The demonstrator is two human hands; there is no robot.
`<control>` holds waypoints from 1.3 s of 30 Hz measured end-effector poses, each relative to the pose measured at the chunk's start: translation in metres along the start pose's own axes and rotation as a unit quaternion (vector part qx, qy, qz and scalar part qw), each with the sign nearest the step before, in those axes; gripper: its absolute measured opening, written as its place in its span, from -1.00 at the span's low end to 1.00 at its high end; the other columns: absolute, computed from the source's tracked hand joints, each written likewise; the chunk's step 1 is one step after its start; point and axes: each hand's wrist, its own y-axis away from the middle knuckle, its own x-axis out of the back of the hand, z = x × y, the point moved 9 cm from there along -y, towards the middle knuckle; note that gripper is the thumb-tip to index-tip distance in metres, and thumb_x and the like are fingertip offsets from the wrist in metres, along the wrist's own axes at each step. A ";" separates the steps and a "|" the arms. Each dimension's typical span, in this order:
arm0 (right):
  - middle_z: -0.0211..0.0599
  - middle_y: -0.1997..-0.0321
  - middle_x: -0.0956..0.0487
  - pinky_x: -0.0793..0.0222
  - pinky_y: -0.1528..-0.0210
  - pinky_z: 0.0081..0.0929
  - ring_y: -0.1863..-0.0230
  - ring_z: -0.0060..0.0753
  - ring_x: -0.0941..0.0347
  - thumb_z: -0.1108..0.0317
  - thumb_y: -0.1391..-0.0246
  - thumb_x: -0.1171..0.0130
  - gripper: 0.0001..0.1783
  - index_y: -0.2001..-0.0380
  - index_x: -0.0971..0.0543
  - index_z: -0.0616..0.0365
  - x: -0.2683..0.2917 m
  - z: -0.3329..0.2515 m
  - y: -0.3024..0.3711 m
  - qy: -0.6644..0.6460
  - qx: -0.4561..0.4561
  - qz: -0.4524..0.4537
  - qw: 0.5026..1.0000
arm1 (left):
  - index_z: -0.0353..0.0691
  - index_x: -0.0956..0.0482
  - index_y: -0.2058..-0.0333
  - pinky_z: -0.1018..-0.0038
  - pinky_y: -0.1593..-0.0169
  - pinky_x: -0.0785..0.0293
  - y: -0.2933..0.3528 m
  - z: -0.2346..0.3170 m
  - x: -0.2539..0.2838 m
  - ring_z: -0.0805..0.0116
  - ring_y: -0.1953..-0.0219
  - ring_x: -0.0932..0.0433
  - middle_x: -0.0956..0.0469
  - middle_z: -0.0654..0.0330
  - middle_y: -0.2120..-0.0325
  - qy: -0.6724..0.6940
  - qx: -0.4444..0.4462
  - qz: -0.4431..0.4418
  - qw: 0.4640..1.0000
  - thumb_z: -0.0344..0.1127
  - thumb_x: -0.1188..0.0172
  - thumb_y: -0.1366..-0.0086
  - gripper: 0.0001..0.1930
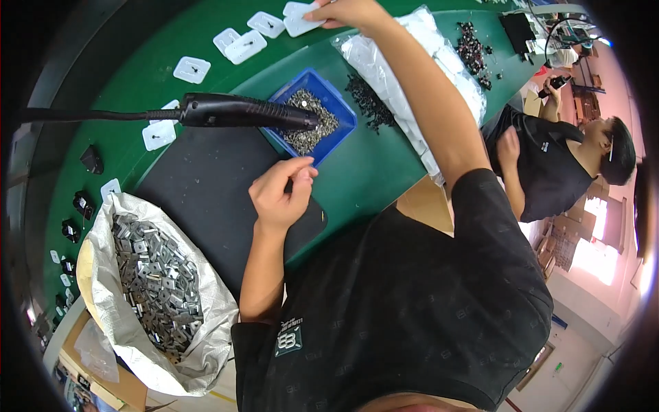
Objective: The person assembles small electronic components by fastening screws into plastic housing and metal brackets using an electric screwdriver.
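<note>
The right hand point(349, 12) reaches to the far side of the green counter point(357, 192), its fingers apparently pinching the near edge of a white plastic plate point(298, 24), a grip that leaves most of the plate's face uncovered; whether it is raised or resting cannot be told. That plate sits at the end of a loose row of similar plates point(246, 47), spread mostly flat, probably so each stays easy to pick out. The left hand point(280, 196) is curled above the black mat point(206, 182), thumb and fingers drawn together just beside the blue tray point(347, 127); whether they pinch something small cannot be seen. The tray's walls keep its small metal pieces point(302, 142) from scattering, within easy reach. A black corded tool point(233, 112) extends over it, cable trailing left, away from both hands. The white sack point(103, 268) gapes wide, presumably to give access to its metal parts point(154, 275).
</note>
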 end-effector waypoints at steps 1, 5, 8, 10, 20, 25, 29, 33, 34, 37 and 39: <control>-0.33 0.65 -0.57 -0.36 0.56 -0.62 0.66 -0.55 -0.45 0.25 0.18 -0.44 -0.71 0.57 -0.64 0.30 -0.002 0.015 -0.019 -0.016 0.022 0.008 1.000 | -0.37 -0.61 0.32 0.60 0.49 -0.49 -0.001 0.000 -0.004 0.48 0.60 -0.58 -0.62 0.13 0.57 -0.011 -0.006 -0.014 1.000 -0.61 -0.16 -0.12 -0.86; -0.28 0.39 -0.67 -0.49 0.21 -0.59 0.38 -0.49 -0.59 -0.06 0.36 -0.51 -0.39 0.29 -0.68 0.18 -0.010 0.025 -0.033 0.248 -0.003 0.051 0.967 | -0.34 -0.62 0.34 0.62 0.52 -0.45 0.002 -0.003 -0.004 0.53 0.64 -0.54 -0.61 0.17 0.59 -0.024 -0.007 -0.016 1.000 -0.59 -0.17 -0.12 -0.88; -0.30 0.42 -0.66 -0.50 0.25 -0.53 0.43 -0.42 -0.59 -0.10 0.29 -0.46 -0.41 0.30 -0.68 0.19 0.008 0.009 0.001 0.164 0.119 0.175 0.963 | -0.35 -0.61 0.34 0.62 0.52 -0.44 0.003 -0.004 0.000 0.52 0.64 -0.54 -0.61 0.17 0.60 -0.025 0.009 -0.012 1.000 -0.59 -0.17 -0.12 -0.88; -0.29 0.39 -0.68 -0.50 0.26 -0.53 0.39 -0.41 -0.61 0.04 0.14 -0.40 -0.56 0.33 -0.67 0.21 0.014 -0.008 0.062 0.131 0.138 0.168 0.967 | -0.37 -0.61 0.34 0.61 0.52 -0.45 0.005 -0.005 0.004 0.50 0.62 -0.55 -0.60 0.15 0.60 -0.027 0.023 -0.011 0.999 -0.60 -0.15 -0.13 -0.88; -0.21 0.35 -0.59 -0.47 0.26 -0.23 0.31 -0.07 -0.55 0.29 0.01 -0.22 -0.83 0.33 -0.61 0.09 -0.014 0.072 0.243 0.186 0.048 0.157 0.969 | -0.40 -0.59 0.34 0.62 0.52 -0.47 0.006 0.003 -0.017 0.44 0.62 -0.57 -0.59 0.10 0.62 -0.001 0.020 -0.054 0.998 -0.59 -0.12 -0.17 -0.90; -0.20 0.38 -0.56 -0.47 0.30 -0.21 0.34 -0.07 -0.53 0.32 0.00 -0.19 -0.88 0.43 -0.57 0.14 -0.017 0.068 0.241 0.175 0.121 0.153 0.965 | -0.43 -0.60 0.37 0.63 0.55 -0.40 -0.025 0.040 -0.049 0.47 0.66 -0.52 -0.58 0.10 0.63 -0.002 0.032 -0.066 0.997 -0.61 -0.09 -0.17 -0.89; -0.19 0.32 -0.56 -0.46 0.35 -0.17 0.31 -0.08 -0.54 0.32 0.00 -0.18 -0.87 0.43 -0.56 0.15 -0.009 0.065 0.253 0.134 0.169 0.176 0.960 | -0.36 -0.62 0.33 0.65 0.53 -0.34 -0.073 0.081 -0.152 0.55 0.61 -0.44 -0.58 0.16 0.53 -0.026 -0.061 -0.220 0.973 -0.60 -0.20 -0.12 -0.88; -0.20 0.37 -0.56 -0.45 0.38 -0.17 0.33 -0.09 -0.54 0.30 -0.01 -0.19 -0.85 0.41 -0.53 0.14 -0.003 0.077 0.270 0.057 0.211 0.222 0.950 | -0.31 -0.59 0.35 0.34 0.36 -0.47 -0.108 0.067 -0.261 0.15 0.48 -0.55 -0.59 0.07 0.45 -0.133 -0.102 -0.331 0.929 -0.40 -0.20 -0.16 -0.88; -0.21 0.40 -0.56 -0.45 0.38 -0.17 0.34 -0.09 -0.54 0.30 -0.01 -0.19 -0.84 0.38 -0.53 0.14 -0.011 0.080 0.269 0.054 0.213 0.183 0.958 | -0.30 -0.59 0.37 0.28 0.34 -0.48 -0.118 0.056 -0.287 0.11 0.44 -0.58 -0.60 0.05 0.44 -0.179 -0.112 -0.350 0.912 -0.39 -0.19 -0.18 -0.89; -0.22 0.44 -0.56 -0.45 0.36 -0.19 0.36 -0.10 -0.54 0.31 -0.02 -0.18 -0.85 0.37 -0.52 0.13 -0.019 0.084 0.270 0.020 0.229 0.172 0.958 | -0.31 -0.64 0.35 0.24 0.30 -0.53 -0.135 0.003 -0.354 0.04 0.37 -0.63 -0.62 -0.06 0.43 -0.364 -0.105 -0.398 0.836 -0.12 -0.23 -0.15 -0.69; -0.23 0.40 -0.55 -0.47 0.28 -0.23 0.31 -0.14 -0.54 0.30 -0.05 -0.17 -0.86 0.37 -0.54 0.12 -0.015 0.082 0.277 0.000 0.239 0.171 0.956 | -0.32 -0.66 0.34 0.24 0.29 -0.55 -0.133 -0.018 -0.380 0.02 0.37 -0.64 -0.63 -0.12 0.41 -0.502 -0.088 -0.427 0.747 0.00 -0.26 -0.11 -0.59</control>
